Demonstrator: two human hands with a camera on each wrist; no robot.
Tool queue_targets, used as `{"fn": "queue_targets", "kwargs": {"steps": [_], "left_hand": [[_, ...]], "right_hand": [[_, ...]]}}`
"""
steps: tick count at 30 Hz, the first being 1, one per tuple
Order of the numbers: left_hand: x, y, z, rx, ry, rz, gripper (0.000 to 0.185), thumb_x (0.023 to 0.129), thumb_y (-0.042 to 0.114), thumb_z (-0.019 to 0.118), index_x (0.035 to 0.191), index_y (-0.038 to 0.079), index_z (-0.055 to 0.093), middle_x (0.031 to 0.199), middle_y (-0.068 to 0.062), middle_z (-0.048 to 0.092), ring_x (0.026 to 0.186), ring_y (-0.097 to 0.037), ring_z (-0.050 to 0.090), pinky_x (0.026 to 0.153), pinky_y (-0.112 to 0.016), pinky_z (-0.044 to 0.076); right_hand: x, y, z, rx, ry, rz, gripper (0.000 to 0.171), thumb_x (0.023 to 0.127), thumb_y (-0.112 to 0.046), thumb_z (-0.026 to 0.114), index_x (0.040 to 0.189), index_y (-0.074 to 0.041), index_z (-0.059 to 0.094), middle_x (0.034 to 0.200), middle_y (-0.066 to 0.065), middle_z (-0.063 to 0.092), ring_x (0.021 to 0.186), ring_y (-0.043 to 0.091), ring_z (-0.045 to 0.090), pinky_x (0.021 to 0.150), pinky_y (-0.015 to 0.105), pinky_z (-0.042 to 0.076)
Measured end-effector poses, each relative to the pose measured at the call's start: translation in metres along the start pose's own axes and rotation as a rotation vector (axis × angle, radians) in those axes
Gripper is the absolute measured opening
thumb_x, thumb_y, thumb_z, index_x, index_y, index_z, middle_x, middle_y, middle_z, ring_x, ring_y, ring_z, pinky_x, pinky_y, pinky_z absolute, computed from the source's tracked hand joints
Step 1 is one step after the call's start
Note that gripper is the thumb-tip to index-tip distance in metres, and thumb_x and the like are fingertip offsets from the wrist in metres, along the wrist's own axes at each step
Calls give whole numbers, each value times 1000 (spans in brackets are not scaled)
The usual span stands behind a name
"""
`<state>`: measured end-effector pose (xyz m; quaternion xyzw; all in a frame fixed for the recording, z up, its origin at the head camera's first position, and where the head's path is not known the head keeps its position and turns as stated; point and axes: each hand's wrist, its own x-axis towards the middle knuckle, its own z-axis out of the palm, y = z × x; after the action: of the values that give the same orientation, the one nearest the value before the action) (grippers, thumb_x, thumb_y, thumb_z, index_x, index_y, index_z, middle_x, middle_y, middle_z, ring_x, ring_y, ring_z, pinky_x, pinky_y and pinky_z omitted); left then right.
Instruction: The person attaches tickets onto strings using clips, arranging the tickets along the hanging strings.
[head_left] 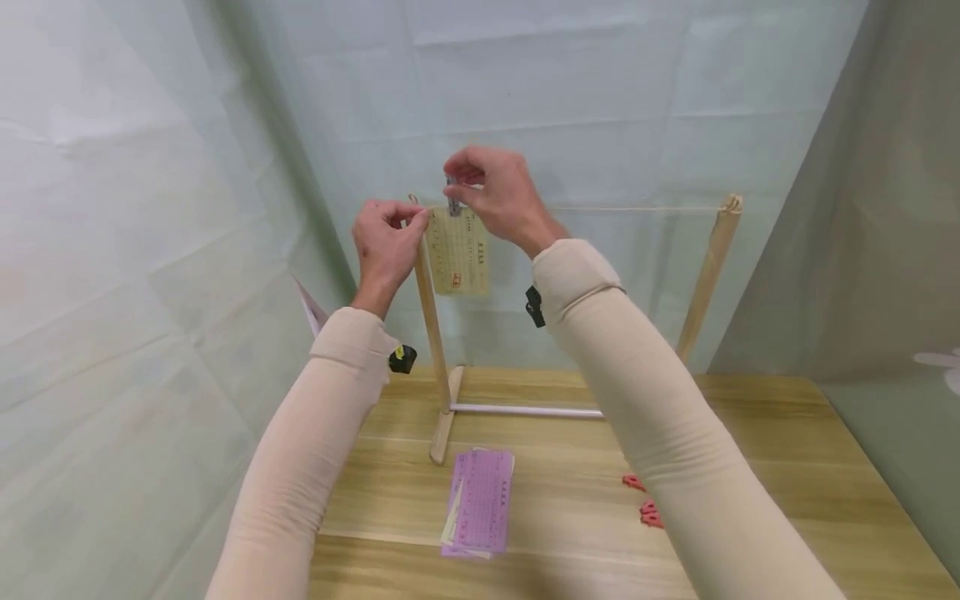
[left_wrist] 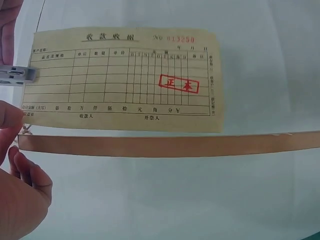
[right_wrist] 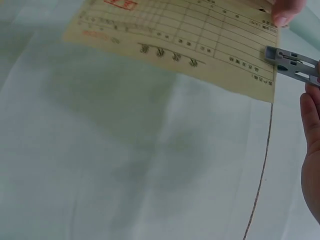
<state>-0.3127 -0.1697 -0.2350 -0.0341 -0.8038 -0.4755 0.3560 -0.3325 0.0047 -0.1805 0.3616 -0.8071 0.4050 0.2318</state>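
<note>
A pale yellow receipt slip (head_left: 463,262) with a red stamp hangs by its short edge at the left end of a thin string (head_left: 637,208). My left hand (head_left: 384,248) pinches the slip's upper left corner at the string. Just to its right, my right hand (head_left: 501,198) squeezes the tail of a grey clothespin (head_left: 453,205) between thumb and fingers. In the right wrist view the tip of the clothespin (right_wrist: 295,64) overlaps the slip's edge. Whether its jaws press on the paper cannot be told. The left wrist view shows the printed face of the slip (left_wrist: 125,82).
Two wooden posts (head_left: 708,279) carry the string, joined below by a white rod (head_left: 528,411). On the wooden table (head_left: 570,500) lies a stack of purple and yellow slips (head_left: 483,504). Several red clothespins (head_left: 649,512) lie near my right forearm. Pale cloth (head_left: 600,83) hangs behind.
</note>
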Motion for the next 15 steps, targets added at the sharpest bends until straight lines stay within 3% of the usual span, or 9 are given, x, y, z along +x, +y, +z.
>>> {"fn": "queue_targets", "kwargs": {"steps": [15], "left_hand": [[-2, -2, -1, -10, -20, -14, 20, 92, 20, 72, 100, 1, 77, 93, -9, 53, 85, -9, 40, 75, -25, 30]], "right_hand": [[-5, 8, 10, -1, -22, 37, 27, 93, -9, 71, 118, 0, 66, 116, 11, 68, 110, 19, 64, 98, 26, 48]]}}
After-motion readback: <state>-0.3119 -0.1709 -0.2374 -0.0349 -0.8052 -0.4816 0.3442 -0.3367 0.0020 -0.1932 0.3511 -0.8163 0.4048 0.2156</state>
